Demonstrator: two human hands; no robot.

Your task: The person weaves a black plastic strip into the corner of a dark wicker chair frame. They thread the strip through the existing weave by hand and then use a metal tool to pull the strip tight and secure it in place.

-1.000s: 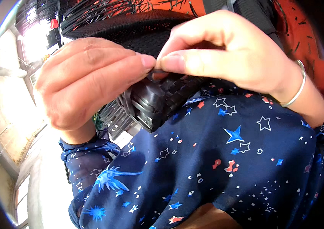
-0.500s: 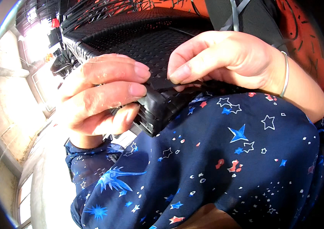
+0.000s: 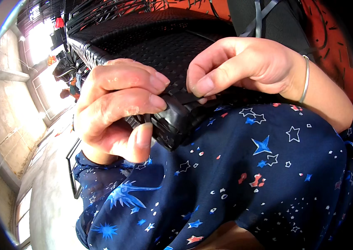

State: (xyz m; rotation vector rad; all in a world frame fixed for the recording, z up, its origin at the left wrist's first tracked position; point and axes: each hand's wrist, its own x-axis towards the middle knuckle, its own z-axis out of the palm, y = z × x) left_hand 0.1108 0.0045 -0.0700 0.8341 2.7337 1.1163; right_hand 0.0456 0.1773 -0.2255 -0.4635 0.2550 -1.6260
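A black woven wicker furniture piece (image 3: 160, 50) rests against my lap, its near corner (image 3: 174, 125) wrapped in black strips. My left hand (image 3: 116, 114) grips that corner, fingers over the top and thumb pressed on its lower side. My right hand (image 3: 243, 66) lies on the woven top just right of the corner, thumb and forefinger pinched on a black strip at the edge. A thin silver bangle (image 3: 305, 79) circles my right wrist. My dark blue star-printed garment (image 3: 243, 175) fills the lower part of the view.
Loose black strips (image 3: 114, 8) stick up from the far side of the furniture. An orange surface (image 3: 330, 37) lies at the upper right. At the left are a concrete floor (image 3: 47, 183), a concrete wall (image 3: 6, 121), a bright opening and a crouching person (image 3: 70, 89).
My left hand has slid down from the pinch point and now wraps the corner. My right hand stays pinched on the strip at the edge. The view has tilted slightly.
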